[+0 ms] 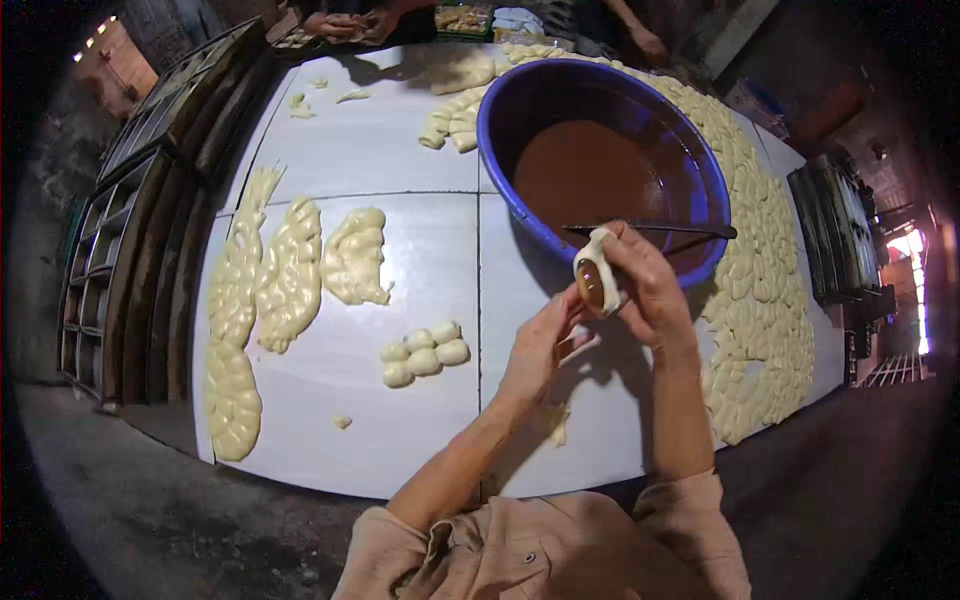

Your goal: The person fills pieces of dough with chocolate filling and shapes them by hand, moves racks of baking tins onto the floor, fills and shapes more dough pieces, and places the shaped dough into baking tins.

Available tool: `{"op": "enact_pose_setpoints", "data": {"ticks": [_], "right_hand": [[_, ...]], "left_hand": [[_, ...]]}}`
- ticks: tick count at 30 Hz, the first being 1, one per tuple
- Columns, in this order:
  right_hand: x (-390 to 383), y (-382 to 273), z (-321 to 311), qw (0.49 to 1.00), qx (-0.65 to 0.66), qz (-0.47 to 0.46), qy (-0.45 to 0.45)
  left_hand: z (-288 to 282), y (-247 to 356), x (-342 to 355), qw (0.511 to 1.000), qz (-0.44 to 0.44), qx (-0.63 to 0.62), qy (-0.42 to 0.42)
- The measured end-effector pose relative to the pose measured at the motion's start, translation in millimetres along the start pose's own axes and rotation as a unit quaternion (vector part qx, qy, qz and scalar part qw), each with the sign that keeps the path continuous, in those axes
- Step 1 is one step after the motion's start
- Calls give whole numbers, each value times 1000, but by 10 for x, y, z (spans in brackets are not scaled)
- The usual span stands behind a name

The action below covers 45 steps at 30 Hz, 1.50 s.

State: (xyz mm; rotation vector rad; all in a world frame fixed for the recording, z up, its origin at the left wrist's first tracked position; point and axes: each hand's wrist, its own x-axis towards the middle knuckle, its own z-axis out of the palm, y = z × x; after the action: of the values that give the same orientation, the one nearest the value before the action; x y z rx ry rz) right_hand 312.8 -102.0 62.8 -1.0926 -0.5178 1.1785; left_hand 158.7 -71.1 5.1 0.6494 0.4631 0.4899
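Observation:
Above the near rim of a blue tub (503, 195), a flattened piece of pale dough (603, 247) is cupped around glossy brown filling (591, 284). My right hand (648, 285) grips the dough from the right, its fingers curled over the top and side. From the lower left, my left hand (545, 335) closes its fingertips on the dough's lower edge. Thick brown paste (575, 165) partly fills the tub. A thin dark spreading blade (705, 229) lies across the tub, just behind my right hand, its right end over the rim.
On the white tiled table (400, 230) sit a cluster of small dough balls (425, 354) and stretched dough sheets (290, 275) at left. Many dough pieces (755, 300) cover the right side. Wooden trays (110, 270) stand at left. Another person's hands (350, 25) work at the far edge.

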Motion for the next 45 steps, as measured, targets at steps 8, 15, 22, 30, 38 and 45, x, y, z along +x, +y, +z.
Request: {"op": "enact_pose_setpoints", "data": {"ticks": [8,15,22,30,38,45], "right_hand": [[-566,641,193,970,-235,-62,17],[-653,1117,363,840,-480,-236,96],[-634,1054,330,968,-237,-23,74],[-696,1128,124,913,-343,-218,-30],[-705,1512,259,923,-291,-245,57],[-858,1644,142,928,-355,-89,66]], "left_hand": [[-489,-88,-218,992,33,-55,109],[-539,-129,-329,985,70,69,141],[-602,116,-349,983,51,159,78],[-619,252,-471,982,33,181,48],[-797,133,-638,989,-14,138,39],[-983,-209,-769,983,3,142,113]]}}
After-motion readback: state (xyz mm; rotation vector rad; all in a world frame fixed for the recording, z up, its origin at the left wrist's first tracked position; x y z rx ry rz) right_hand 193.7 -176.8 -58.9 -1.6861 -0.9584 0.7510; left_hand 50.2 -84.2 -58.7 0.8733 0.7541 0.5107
